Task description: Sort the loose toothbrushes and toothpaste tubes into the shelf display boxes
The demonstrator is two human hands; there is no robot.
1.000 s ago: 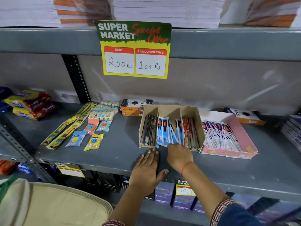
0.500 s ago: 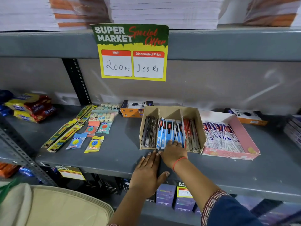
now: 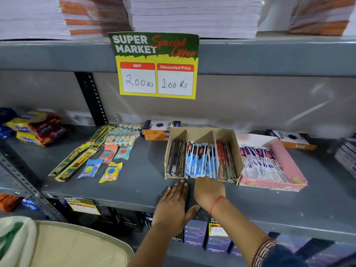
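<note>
— What had been shifted since a second before?

— Hardly anything on the shelf; the right hand point(image 3: 209, 189) had been drawn back a little from the middle slot of the cardboard display box point(image 3: 234, 151) to its front edge, while the left hand point(image 3: 173, 205) had been left flat where it was.

— How were the hands seen from the head camera?

— The left hand was laid palm down on the grey shelf point(image 3: 134, 187), fingers spread and nothing grasped, just at six o'clock of the box. The right hand, marked by a red wrist thread point(image 3: 216, 204), was bent over the near ends of the blue toothbrush packs point(image 3: 200, 160); its fingertips were hidden, so whether a pack was pinched could not be told.

— And the goods?

— Dark packs point(image 3: 176, 160) were stood in the left slot, blue ones in the middle, red ones point(image 3: 224, 158) in the right. Toothpaste tubes point(image 3: 260, 164) were laid in the pink tray point(image 3: 290, 166), touching the box at its three o'clock. Loose yellow toothbrush packs point(image 3: 77, 160) were left at nine o'clock, well apart, with small sachets point(image 3: 110, 171) beside them. A price sign point(image 3: 156, 64) was hung at twelve o'clock.
</note>
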